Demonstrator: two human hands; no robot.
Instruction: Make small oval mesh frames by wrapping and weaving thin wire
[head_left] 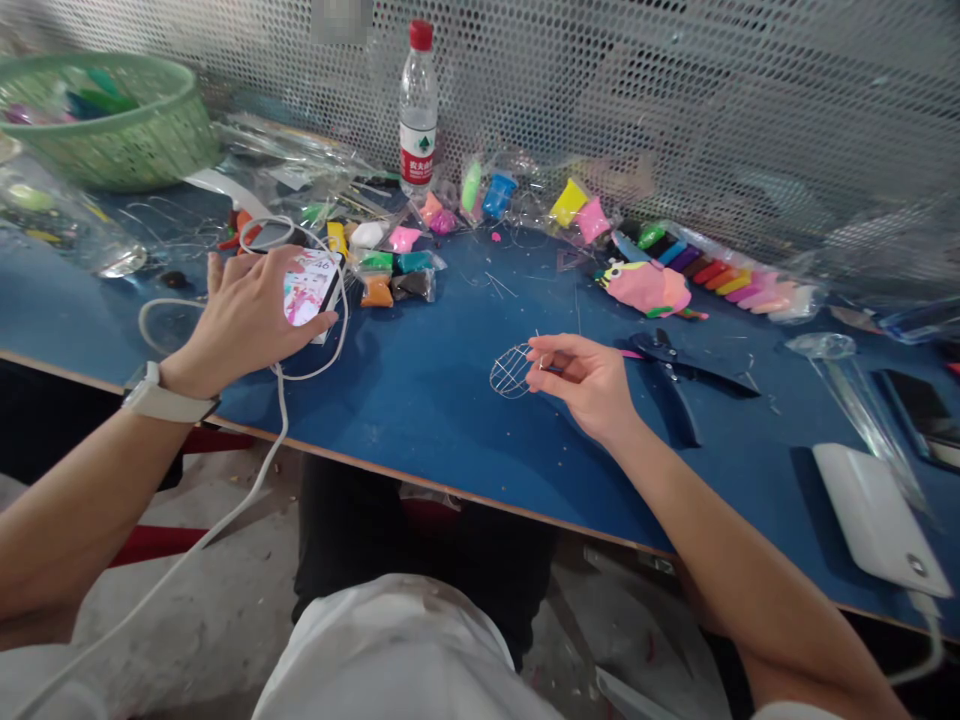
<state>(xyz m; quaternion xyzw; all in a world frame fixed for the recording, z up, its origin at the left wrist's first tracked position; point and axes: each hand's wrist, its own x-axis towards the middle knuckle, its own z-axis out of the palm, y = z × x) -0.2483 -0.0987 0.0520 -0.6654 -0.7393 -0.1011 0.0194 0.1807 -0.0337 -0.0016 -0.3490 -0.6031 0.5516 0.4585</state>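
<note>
Right hand (592,385): grip pinched together, thumb and fingertips clamped on one edge of the small oval mesh form of thin silver wire (512,371). That wire form juts to the left of the fingers and hangs just above the blue counter (420,400), near its front edge.

Left hand (244,320): fingers spread apart and lying flat on one smartphone with a pink-and-white screen (309,288); nothing is clamped. One white cable (281,400) loops around the phone and drops off the counter's edge. One pale watch band (161,398) circles the wrist.

Just right of the right hand lies one pair of black-handled pliers (675,370). Beyond it rests one pink clay fish figure (649,288), and beside that one row of multicoloured clay sticks (720,275). Small bags of coloured clay (394,275) are scattered between the two hands toward the back; their number cannot be told exactly. One clear plastic water bottle with a red cap (418,110) stands upright at the perforated metal wall (675,100). One green woven basket (112,125) sits far left; one white power bank (877,520) lies far right.
</note>
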